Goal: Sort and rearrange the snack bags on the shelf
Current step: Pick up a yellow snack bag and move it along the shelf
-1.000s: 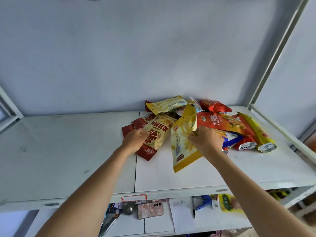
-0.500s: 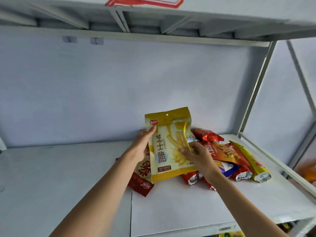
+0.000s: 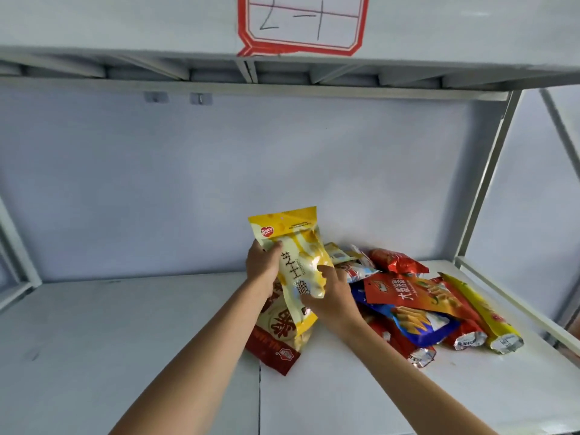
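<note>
A yellow and white snack bag [image 3: 293, 246] stands nearly upright above the white shelf [image 3: 131, 337], held by both hands. My left hand [image 3: 262, 266] grips its left edge. My right hand [image 3: 329, 296] holds its lower right side. Under it lies a red and cream bag [image 3: 277, 332] flat on the shelf. To the right is a heap of bags: an orange-red one [image 3: 414, 295], a blue one [image 3: 420, 324], a long yellow one [image 3: 483, 312] and a red foil one [image 3: 394, 260].
A shelf above carries a red-bordered label [image 3: 301, 23] with handwriting. A white upright post [image 3: 486, 186] and a side rail [image 3: 514, 309] close the right end. The shelf's left half is bare white board against a pale back wall.
The yellow bag was lifted out of the heap and turned upright, then shifted slightly left and tilted. My left hand left the red bag and took the yellow one. The camera tilted upward.
</note>
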